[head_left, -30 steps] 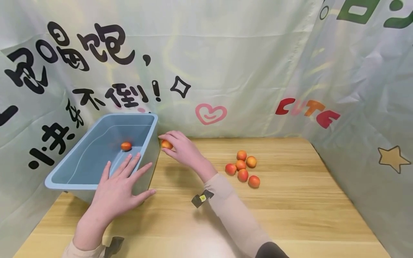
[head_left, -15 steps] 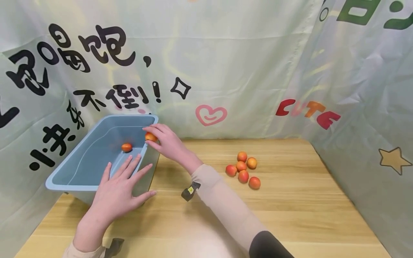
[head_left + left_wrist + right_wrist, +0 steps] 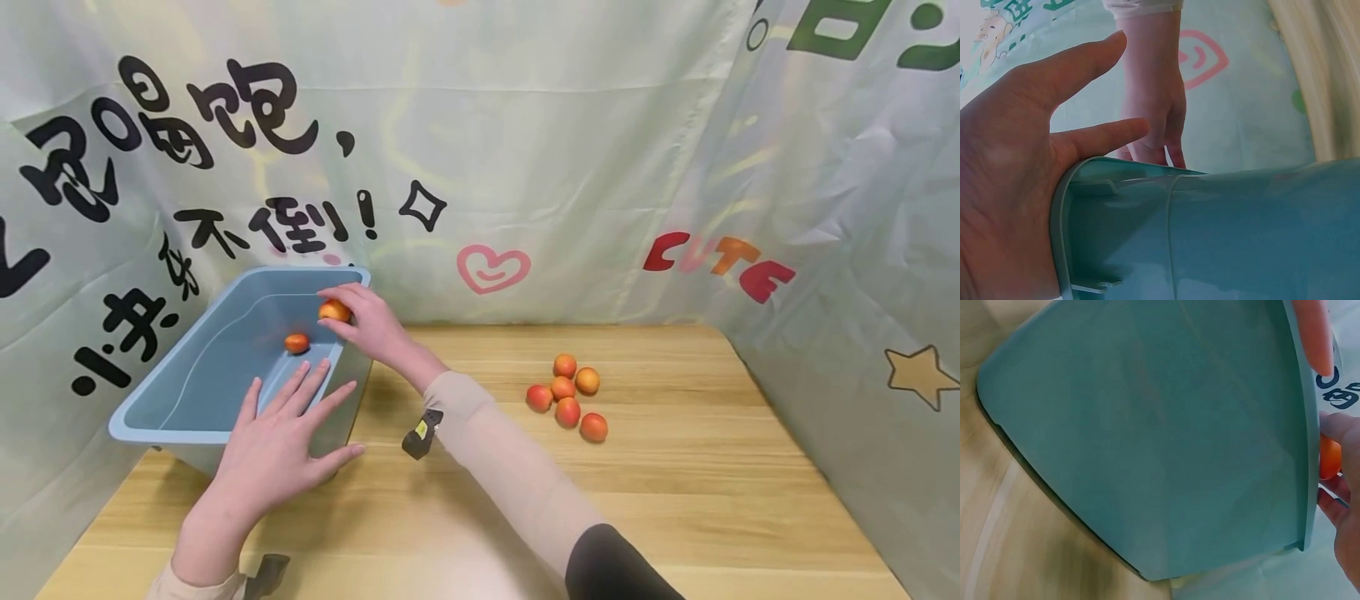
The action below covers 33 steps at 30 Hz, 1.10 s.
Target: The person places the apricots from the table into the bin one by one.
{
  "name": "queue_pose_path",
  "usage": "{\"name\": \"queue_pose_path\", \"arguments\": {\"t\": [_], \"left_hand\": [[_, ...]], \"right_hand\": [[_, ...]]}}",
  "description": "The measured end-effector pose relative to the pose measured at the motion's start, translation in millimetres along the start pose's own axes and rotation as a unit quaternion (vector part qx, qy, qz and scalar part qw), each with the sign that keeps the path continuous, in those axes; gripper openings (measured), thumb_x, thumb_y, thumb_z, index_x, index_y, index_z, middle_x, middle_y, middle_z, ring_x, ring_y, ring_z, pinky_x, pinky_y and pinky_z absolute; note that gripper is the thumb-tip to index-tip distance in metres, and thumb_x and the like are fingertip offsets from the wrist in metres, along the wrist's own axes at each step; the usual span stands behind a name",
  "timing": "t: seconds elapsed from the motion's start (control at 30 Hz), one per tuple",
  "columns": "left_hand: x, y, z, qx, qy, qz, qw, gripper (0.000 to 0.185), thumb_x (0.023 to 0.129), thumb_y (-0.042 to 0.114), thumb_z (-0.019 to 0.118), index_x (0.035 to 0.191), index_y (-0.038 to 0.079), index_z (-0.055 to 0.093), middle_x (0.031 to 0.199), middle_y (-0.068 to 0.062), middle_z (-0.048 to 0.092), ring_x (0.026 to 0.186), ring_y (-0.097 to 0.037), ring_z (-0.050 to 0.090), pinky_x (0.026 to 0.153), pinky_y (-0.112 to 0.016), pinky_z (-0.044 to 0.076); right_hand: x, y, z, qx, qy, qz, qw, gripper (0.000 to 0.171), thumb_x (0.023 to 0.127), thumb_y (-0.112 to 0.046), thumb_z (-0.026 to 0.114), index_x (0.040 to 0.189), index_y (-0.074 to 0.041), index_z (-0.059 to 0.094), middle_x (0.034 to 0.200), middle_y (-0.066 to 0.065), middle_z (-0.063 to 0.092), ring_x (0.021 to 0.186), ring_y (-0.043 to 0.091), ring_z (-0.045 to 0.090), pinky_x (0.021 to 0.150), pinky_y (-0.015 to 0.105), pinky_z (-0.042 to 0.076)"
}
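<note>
Right now we are holding a small orange fruit [image 3: 334, 311] in our right hand [image 3: 367, 323], its fingers [image 3: 339, 292] curled round the fruit, which is hanging over the open blue tub [image 3: 187, 400] just inside its right-hand rim. In the right wrist view the fruit [image 3: 1329, 457] is showing only as an orange sliver past the tub's edge, so we are not able to say exactly how the thumb is lying on it. Our left hand [image 3: 273, 446] is resting flat against the tub's near corner, fingers [image 3: 300, 392] straight and spread, gripping nothing; the left wrist view is showing that palm [image 3: 1004, 200] pressed to the tub's outer wall [image 3: 1241, 237]. A second fruit [image 3: 297, 342] is lying on the tub's floor, near the held one but apart from it. Five more fruits [image 3: 567, 396] are sitting in a loose cluster on the wooden tabletop [image 3: 675, 467], well apart from the tub, to the right of our sleeve [image 3: 495, 458].
</note>
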<state>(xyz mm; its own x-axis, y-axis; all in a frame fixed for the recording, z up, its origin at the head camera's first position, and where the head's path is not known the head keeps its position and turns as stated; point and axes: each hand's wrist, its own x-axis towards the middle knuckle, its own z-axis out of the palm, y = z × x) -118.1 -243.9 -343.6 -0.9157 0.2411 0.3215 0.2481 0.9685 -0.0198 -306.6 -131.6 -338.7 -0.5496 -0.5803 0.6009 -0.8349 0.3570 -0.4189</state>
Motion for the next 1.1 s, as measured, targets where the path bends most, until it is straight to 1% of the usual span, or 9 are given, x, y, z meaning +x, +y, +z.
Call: {"name": "queue_pose_path", "arguments": {"t": [0.1,0.23,0.47,0.8,1.1], "left_hand": [[-0.3,0.2,-0.4,0.000,-0.002,-0.001,1.0000,0.075,0.080,0.072,0.060,0.143,0.034,0.048,0.159,-0.007,0.034,0.145,-0.033,0.033,0.111,-0.071,0.015],[-0.6,0.9,-0.9,0.000,-0.005,-0.002,1.0000,0.075,0.080,0.071,0.061,0.144,0.034,0.048,0.159,-0.007,0.033,0.145,-0.033,0.033,0.111,-0.071,0.014],[-0.7,1.2,-1.0,0.003,-0.008,-0.003,1.0000,0.075,0.080,0.070,0.062,0.144,0.033,0.048,0.159,-0.007,0.033,0.145,-0.034,0.033,0.111,-0.071,0.014],[0.3,1.7,0.5,0.002,0.001,0.003,1.0000,0.075,0.079,0.072,0.061,0.142,0.033,0.050,0.158,-0.007,0.035,0.144,-0.034,0.035,0.111,-0.071,0.015],[-0.2,3.6,-0.1,0.008,0.010,0.010,0.9999,0.075,0.078,0.072,0.062,0.141,0.032,0.051,0.157,-0.007,0.037,0.144,-0.033,0.036,0.111,-0.070,0.017]], "right_hand": [[1.3,0.1,2.6,0.006,-0.004,0.010,1.000,0.042,0.091,-0.027,0.069,0.129,-0.012,0.061,0.129,0.003,0.063,0.118,0.014,0.058,0.098,0.013,0.045],[1.6,-0.4,4.0,-0.002,-0.008,0.009,1.000,0.042,0.092,-0.029,0.068,0.130,-0.012,0.061,0.129,0.003,0.063,0.119,0.013,0.058,0.099,0.012,0.044],[-1.4,2.2,9.0,-0.029,-0.014,-0.005,0.999,0.043,0.093,-0.029,0.067,0.131,-0.012,0.060,0.131,0.004,0.061,0.122,0.015,0.056,0.105,0.017,0.043],[-6.0,3.8,10.8,-0.015,0.018,-0.013,1.000,0.042,0.091,-0.024,0.070,0.130,-0.011,0.061,0.129,0.005,0.062,0.120,0.016,0.057,0.104,0.019,0.044],[-9.5,4.8,10.1,-0.039,0.018,-0.008,0.999,0.043,0.094,-0.030,0.065,0.133,-0.013,0.058,0.132,0.003,0.061,0.125,0.014,0.055,0.107,0.019,0.041]]}}
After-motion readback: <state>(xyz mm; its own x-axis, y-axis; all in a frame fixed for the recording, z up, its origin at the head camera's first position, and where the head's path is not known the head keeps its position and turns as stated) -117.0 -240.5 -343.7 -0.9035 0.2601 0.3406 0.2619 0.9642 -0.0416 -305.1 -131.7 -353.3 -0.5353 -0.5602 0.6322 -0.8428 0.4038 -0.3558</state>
